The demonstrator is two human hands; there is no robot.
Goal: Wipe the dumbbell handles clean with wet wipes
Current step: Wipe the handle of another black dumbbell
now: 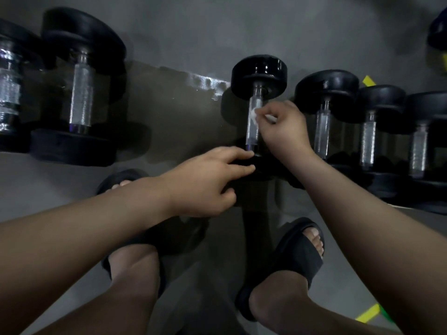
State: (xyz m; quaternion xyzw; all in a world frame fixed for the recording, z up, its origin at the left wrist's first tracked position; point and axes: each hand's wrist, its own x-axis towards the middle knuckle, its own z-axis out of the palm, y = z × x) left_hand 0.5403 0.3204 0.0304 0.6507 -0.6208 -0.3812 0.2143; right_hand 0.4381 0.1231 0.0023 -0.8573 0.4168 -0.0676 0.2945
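Note:
A black dumbbell [258, 73] with a shiny knurled metal handle [253, 131] lies on a grey rack shelf [174, 110] in the middle of the view. My right hand [283, 126] pinches a small white wet wipe [254, 114] against the upper part of that handle. My left hand [205, 180] lies with straight fingers on the dumbbell's near black weight head [263, 168], which is mostly hidden under both hands.
Two bigger dumbbells [79, 93] lie at the left of the shelf, and several smaller ones [324, 122] sit close on the right. A wet patch shines on the shelf. My feet in black slides [300, 252] stand on the grey floor below, with yellow tape [367, 313] at the right.

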